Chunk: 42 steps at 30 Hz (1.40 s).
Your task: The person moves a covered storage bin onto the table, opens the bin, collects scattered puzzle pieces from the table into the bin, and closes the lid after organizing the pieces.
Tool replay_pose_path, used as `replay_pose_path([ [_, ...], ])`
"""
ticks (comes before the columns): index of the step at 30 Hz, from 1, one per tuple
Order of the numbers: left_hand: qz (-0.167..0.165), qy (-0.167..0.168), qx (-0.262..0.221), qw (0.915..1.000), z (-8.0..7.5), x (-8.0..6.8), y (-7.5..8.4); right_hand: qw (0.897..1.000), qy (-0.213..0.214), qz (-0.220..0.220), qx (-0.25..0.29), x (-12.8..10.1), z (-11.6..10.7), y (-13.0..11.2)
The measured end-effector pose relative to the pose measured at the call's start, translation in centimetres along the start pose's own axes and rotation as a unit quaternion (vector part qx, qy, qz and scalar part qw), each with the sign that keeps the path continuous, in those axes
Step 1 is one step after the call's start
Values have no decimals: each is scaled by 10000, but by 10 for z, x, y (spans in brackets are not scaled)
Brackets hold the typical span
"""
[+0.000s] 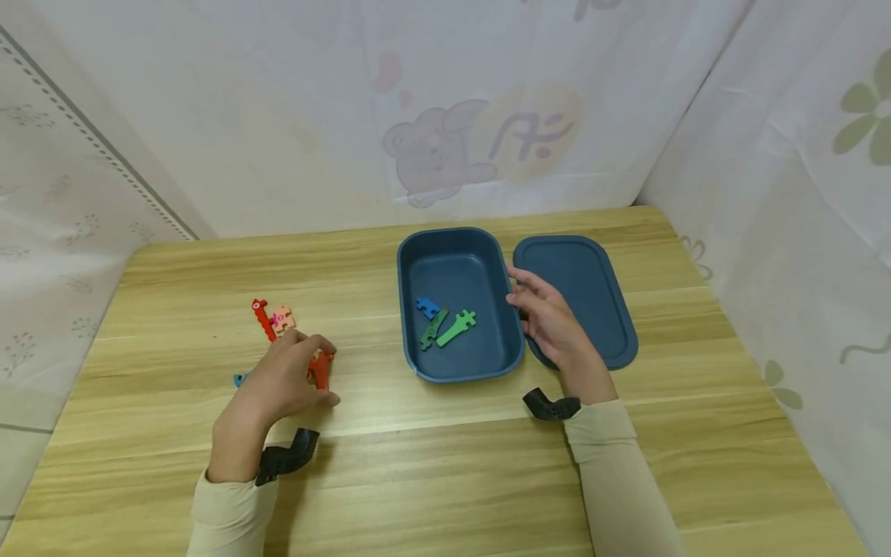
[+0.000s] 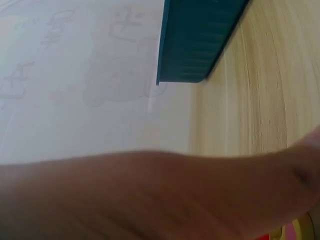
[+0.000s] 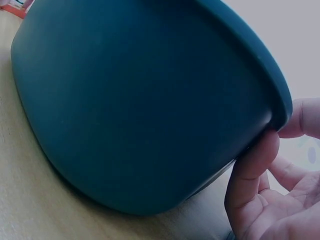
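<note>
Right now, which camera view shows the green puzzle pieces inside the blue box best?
The head view: both green pieces lie visible on the box floor. The wrist views show only the box's outer wall.

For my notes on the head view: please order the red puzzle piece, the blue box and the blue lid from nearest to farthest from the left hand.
From the left hand:
1. Red puzzle piece, under its fingertips.
2. Blue box, to its right, mid-table.
3. Blue lid, farther right, beyond the box.
</note>
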State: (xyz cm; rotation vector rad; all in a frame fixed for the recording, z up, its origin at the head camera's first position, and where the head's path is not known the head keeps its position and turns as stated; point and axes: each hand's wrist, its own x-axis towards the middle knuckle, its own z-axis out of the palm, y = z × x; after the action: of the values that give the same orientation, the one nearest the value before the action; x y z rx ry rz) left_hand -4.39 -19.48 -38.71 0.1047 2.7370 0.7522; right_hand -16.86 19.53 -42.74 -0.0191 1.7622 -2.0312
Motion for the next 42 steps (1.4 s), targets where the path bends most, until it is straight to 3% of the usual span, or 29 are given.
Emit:
replay_pose_path([
  [10,75,81,40,9999,2,4,1,10000,-8,-12,-36,0,0,0],
  [22,399,557,98,9976,9,12,1,10000,16,32,-90,0,-1,0],
  [31,273,807,73,9963,12,15,4,10000,-5,29,2,1,-1,0],
  [42,362,1024,193,9939,15,20,3,10000,-49,-42,-48,0,-1,0],
])
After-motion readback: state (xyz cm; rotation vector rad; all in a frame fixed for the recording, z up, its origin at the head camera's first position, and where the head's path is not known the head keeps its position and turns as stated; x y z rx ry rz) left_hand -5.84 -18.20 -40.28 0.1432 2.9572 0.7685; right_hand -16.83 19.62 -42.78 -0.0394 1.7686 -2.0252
